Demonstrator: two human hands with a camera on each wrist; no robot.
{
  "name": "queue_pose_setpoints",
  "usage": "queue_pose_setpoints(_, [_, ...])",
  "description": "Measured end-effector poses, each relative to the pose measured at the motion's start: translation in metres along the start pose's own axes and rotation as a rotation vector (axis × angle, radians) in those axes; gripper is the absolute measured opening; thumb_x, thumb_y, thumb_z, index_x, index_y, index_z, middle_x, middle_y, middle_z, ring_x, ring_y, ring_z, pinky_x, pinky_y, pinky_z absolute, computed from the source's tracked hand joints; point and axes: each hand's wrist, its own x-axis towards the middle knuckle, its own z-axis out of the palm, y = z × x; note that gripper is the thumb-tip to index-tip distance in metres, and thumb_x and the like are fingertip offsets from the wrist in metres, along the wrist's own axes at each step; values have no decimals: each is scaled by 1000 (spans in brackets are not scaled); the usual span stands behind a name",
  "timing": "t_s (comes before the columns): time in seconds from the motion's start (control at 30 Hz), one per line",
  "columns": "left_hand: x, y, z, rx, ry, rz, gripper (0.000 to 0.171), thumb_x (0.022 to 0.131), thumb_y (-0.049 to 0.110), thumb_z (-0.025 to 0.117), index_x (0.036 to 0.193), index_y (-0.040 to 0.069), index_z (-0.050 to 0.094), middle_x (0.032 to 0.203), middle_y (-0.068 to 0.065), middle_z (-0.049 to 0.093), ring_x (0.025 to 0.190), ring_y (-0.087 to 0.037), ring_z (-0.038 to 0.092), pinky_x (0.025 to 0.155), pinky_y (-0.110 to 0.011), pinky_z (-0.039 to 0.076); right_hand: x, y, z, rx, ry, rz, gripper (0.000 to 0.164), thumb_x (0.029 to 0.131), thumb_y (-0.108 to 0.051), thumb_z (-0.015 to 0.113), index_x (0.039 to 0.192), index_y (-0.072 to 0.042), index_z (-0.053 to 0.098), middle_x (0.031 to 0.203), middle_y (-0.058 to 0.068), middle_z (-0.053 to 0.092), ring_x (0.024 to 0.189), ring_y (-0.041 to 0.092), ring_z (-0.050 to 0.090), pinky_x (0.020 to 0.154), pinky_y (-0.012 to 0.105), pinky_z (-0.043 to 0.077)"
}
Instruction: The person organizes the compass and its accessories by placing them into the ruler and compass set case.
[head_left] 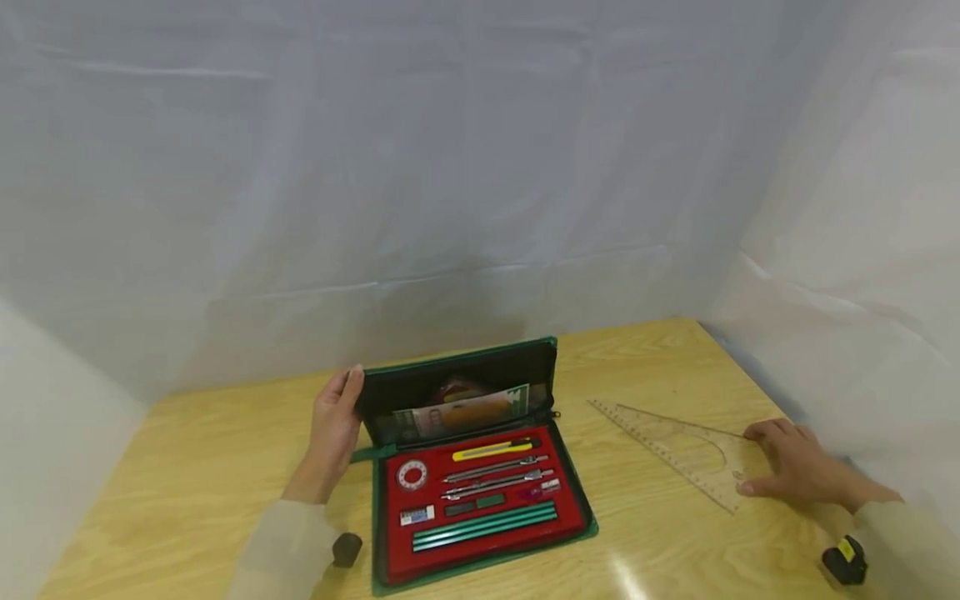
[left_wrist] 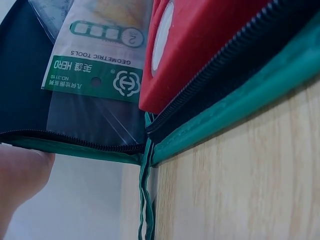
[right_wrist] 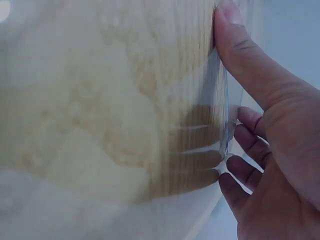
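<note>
A green zip case [head_left: 590, 527] lies unfolded on the table, its lid [head_left: 397, 396] tilted up. My left hand [head_left: 335, 425] grips the lid's upper left corner, with the thumb [left_wrist: 25, 167] at its zipped edge in the left wrist view. On the right, a clear plastic set square [head_left: 705, 477] lies on the wood. My right hand [head_left: 798, 462] holds its right end, thumb and fingertips at the edge. In the red tray [head_left: 577, 508] sit a yellow cutter [head_left: 491, 451], metal compasses [head_left: 495, 483], green pencils [head_left: 485, 527], an eraser [head_left: 417, 515] and a white ring [head_left: 412, 475].
A printed plastic packet [head_left: 468, 412] rests inside the lid. The wooden table [head_left: 217, 483] meets white sheeting [head_left: 465, 167] at the back and sides. A green strap [head_left: 363, 455] sticks out at the case's left hinge.
</note>
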Motion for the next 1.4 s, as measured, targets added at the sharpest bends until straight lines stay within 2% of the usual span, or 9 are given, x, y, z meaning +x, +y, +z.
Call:
queue_pose_setpoints(0.27, [-2, -3, -4, 8, 18, -10, 19, 100, 22, 51, 89, 17, 66, 80, 4, 59, 74, -7, 55, 67, -20, 48, 8, 1, -4, -11, -115, 117, 74, 59, -40, 89, 105, 8, 54, 101, 17, 56, 96, 41, 48, 82, 55, 37])
queue_pose_setpoints(0.4, [-3, -3, -3, 31, 20, -19, 19, 100, 23, 51, 89, 18, 66, 79, 4, 58, 74, -7, 54, 67, -20, 48, 5, 10, -1, 44, -113, 131, 70, 60, -35, 90, 101, 8, 54, 96, 13, 57, 89, 32, 53, 79, 46, 45])
queue_pose_setpoints(0.63, [-1, 4, -1, 77, 35, -24, 19, 100, 24, 51, 89, 17, 63, 79, 4, 56, 74, -7, 52, 66, -20, 47, -2, 11, -21, 340, -232, 245, 41, 84, -23, 74, 105, 8, 57, 93, 7, 59, 79, 4, 53, 68, 24, 47])
queue_pose_setpoints(0.73, [-1, 4, -1, 75, 40, -25, 19, 100, 24, 52, 88, 17, 64, 78, 4, 55, 72, -7, 51, 64, -20, 47, -7, 13, -28, 431, -313, 304, 39, 92, -23, 66, 110, 10, 61, 98, 12, 66, 82, 3, 58, 69, 24, 49])
queue_pose_setpoints(0.87, [0, 4, -2, 68, 37, -15, 19, 100, 24, 52, 86, 17, 63, 75, 4, 53, 69, -7, 49, 62, -20, 45, -11, 13, -29, 669, -386, 413, 48, 96, -25, 59, 120, 16, 54, 108, 15, 65, 89, 10, 63, 75, 30, 53])
queue_pose_setpoints(1.0, [0, 4, -2, 61, 34, -6, 21, 100, 23, 51, 84, 17, 63, 74, 4, 51, 68, -8, 47, 61, -20, 44, -15, 10, -31, 1047, -318, 437, 33, 101, -18, 50, 123, 5, 58, 110, 7, 66, 96, 18, 66, 82, 39, 52])
queue_pose_setpoints(1.13, [-2, 4, -2, 63, 20, 0, 21, 100, 23, 51, 85, 18, 64, 75, 5, 54, 70, -7, 49, 63, -21, 45, -17, 0, -32, 1349, -150, 372, 25, 102, -9, 45, 111, -14, 68, 109, 2, 69, 99, 18, 65, 84, 37, 51])
queue_pose_setpoints(1.27, [-3, 5, -2, 74, 7, 0, 21, 101, 23, 50, 87, 18, 65, 77, 4, 55, 70, -7, 50, 63, -21, 46, -16, -19, -33, 1434, 107, 231, 27, 100, 3, 44, 111, -2, 68, 108, 8, 69, 99, 20, 66, 82, 36, 51])
queue_pose_setpoints(1.4, [-2, 4, -1, 81, 11, -1, 20, 101, 23, 50, 88, 18, 65, 77, 3, 55, 69, -8, 51, 62, -22, 46, -12, -39, -39, 1555, 335, 26, 30, 98, 12, 36, 118, 11, 60, 111, 15, 67, 103, 24, 64, 84, 37, 50])
